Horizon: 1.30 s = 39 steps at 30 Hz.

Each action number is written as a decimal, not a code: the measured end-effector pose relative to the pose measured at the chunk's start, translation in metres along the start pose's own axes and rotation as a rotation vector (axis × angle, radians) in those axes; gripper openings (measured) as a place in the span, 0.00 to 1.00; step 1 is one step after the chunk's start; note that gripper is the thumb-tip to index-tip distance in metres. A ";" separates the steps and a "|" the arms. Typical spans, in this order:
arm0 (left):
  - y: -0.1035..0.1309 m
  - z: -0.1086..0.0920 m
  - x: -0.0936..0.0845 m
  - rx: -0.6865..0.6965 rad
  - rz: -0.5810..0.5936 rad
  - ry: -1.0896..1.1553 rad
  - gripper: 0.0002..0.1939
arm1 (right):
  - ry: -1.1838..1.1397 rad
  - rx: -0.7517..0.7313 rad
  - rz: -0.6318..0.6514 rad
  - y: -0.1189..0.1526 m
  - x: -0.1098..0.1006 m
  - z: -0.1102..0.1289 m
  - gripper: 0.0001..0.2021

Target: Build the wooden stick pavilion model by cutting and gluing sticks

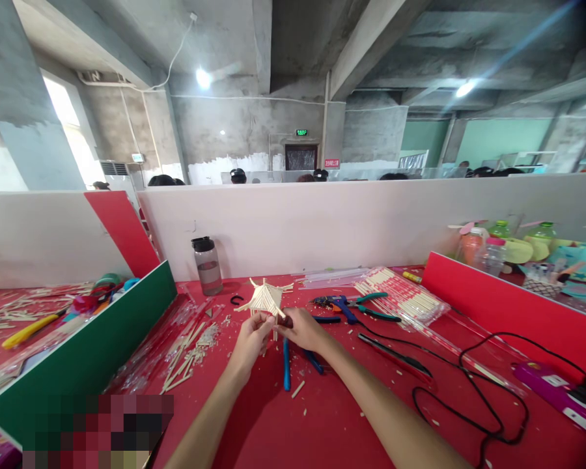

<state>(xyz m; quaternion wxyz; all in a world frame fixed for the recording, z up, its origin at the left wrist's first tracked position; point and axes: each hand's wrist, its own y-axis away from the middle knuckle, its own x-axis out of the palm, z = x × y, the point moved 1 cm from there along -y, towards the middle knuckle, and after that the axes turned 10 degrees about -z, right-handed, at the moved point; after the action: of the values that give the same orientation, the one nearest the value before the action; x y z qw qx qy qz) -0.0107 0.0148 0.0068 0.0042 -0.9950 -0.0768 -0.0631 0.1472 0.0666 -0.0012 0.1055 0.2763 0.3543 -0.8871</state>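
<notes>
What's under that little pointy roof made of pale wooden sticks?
Just under the pointy roof are the bare left hand and bare right hand, plus a thin, pale wooden stick poking down. The roof and hands cover the rest, so I can't see inside.

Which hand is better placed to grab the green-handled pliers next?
Probably the right hand: the green-handled pliers lie to its right. The left hand is farther off. Both hold the stick model, so the right would first need to let go.

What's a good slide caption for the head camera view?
Left hand and right hand hold a small stick model at a red table strewn with sticks.
</notes>
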 end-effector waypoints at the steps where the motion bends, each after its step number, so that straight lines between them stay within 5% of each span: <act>1: 0.001 0.000 0.000 -0.002 0.003 0.002 0.27 | 0.005 -0.004 -0.002 0.000 0.000 0.001 0.11; 39: 0.008 -0.004 0.010 -0.145 0.004 0.213 0.26 | 0.005 0.015 -0.005 0.000 -0.001 0.001 0.12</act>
<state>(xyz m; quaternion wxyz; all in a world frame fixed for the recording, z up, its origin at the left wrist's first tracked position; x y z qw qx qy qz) -0.0004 0.0080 0.0120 -0.0593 -0.9806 -0.0690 -0.1739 0.1478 0.0656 -0.0002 0.1003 0.2786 0.3484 -0.8894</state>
